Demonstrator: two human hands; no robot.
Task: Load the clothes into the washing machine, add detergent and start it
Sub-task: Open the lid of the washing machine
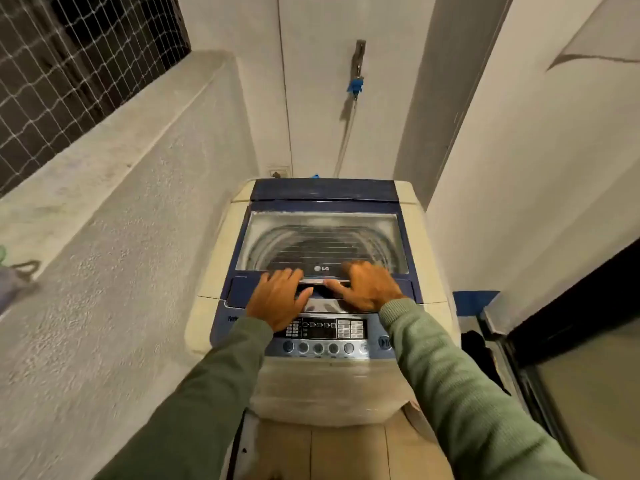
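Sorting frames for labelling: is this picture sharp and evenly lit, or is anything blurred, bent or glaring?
Head view: dim, warm light; wide-angle bend slants straight lines; the left wall smears near the edge; the lid window is hazy; left hand and right hand are sharp.

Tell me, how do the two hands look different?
The left hand lies flat, fingers straight; the right hand is humped, fingers bent. The left hand's heel covers part of the panel; the right hand sits farther up, fingertips on the window. Both rest on the closed lid by its handle.
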